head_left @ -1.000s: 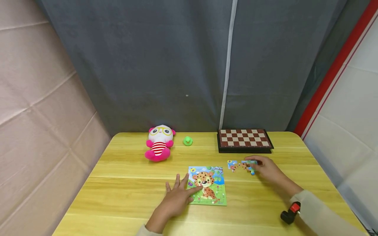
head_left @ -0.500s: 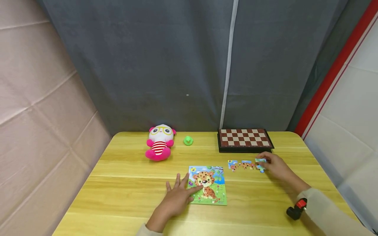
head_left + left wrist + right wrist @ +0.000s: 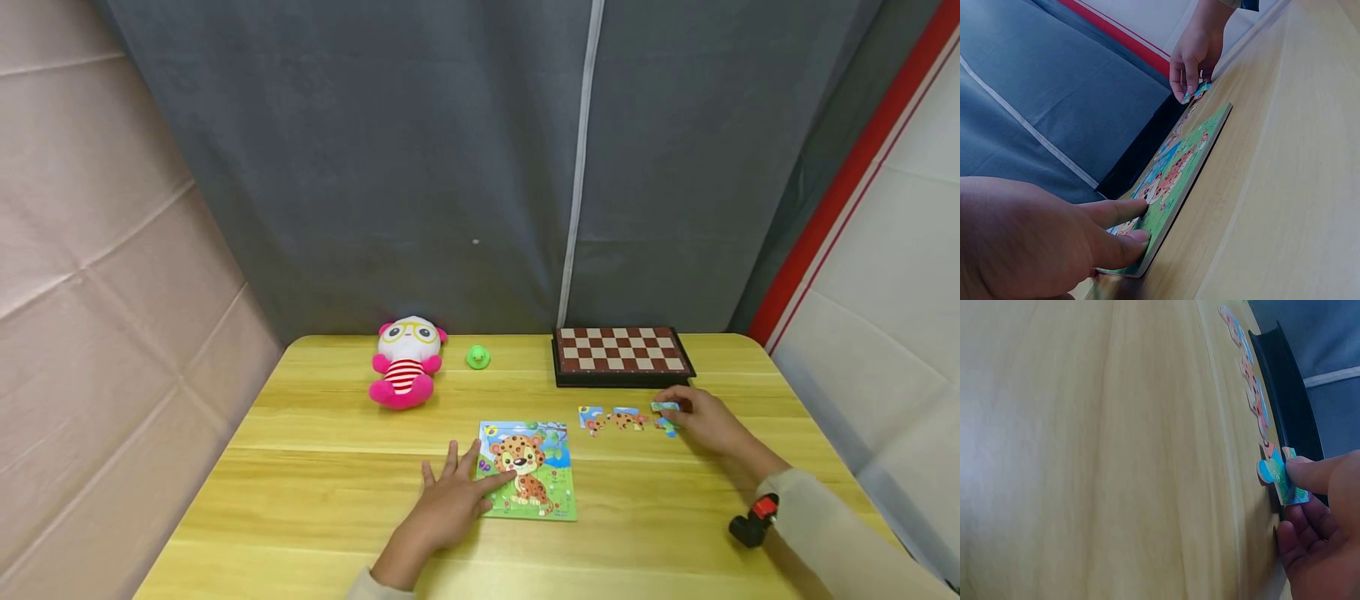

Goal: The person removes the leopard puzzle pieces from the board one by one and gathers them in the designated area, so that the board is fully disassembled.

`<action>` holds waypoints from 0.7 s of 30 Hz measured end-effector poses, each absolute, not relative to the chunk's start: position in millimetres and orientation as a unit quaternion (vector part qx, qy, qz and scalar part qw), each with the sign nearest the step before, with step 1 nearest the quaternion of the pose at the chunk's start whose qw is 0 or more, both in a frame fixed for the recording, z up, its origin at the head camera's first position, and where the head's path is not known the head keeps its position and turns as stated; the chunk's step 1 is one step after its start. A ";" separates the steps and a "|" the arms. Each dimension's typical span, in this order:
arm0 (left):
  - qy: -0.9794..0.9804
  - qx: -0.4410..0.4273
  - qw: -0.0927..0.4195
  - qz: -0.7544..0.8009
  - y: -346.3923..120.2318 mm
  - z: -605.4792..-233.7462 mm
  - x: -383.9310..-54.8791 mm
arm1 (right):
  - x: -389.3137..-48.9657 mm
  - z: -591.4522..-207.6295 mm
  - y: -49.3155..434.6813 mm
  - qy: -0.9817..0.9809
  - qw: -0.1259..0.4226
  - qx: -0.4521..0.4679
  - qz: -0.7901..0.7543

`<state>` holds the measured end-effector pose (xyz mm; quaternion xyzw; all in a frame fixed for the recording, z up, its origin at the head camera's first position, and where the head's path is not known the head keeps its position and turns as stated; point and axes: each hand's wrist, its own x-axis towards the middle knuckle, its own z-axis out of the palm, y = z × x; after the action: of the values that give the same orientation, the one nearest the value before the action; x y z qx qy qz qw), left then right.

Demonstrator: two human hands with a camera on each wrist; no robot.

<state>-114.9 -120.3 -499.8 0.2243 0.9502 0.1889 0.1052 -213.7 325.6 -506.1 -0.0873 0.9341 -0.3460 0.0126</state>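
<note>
A square puzzle (image 3: pixel 555 492) with a leopard cub picture lies on the table. My left hand (image 3: pixel 448 504) rests on its left side, fingers spread, thumb and index finger on the picture; the left wrist view shows that thumb (image 3: pixel 1125 247) flat on the puzzle's surface. My right hand (image 3: pixel 705 421) pinches a blue and green puzzle piece (image 3: pixel 1285 484) between thumb and fingers. The piece is tilted, close over the table. Left of it lie two loose pieces in a row, a corner piece (image 3: pixel 590 419) and a spotted piece (image 3: pixel 627 420).
A folded checkered board box (image 3: pixel 624 358) stands just behind the loose pieces. Farther left at the back are a small green duck (image 3: pixel 477 357) and a pink and white plush panda (image 3: pixel 406 367). A grey curtain (image 3: pixel 420 167) hangs behind the table (image 3: pixel 330 475).
My right hand has moved right with the puzzle piece, away from the two loose pieces, and the piece now looks more tilted. My left hand has stayed on the puzzle.
</note>
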 end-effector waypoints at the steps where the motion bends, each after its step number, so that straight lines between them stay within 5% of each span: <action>1: 0.950 0.225 0.105 0.188 -120.4 -499.6 -114.8 | -213.8 -506.5 326.1 0.934 0.014 -0.087 -0.347; 21: 0.949 0.231 0.107 0.187 -120.5 -498.4 -115.3 | -216.6 -512.3 333.7 0.932 0.031 -0.086 -0.351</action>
<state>-115.3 -120.5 -498.4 0.2313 0.9487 0.1870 0.1069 -216.6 333.7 -512.3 -0.0857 0.9319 -0.3511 0.0315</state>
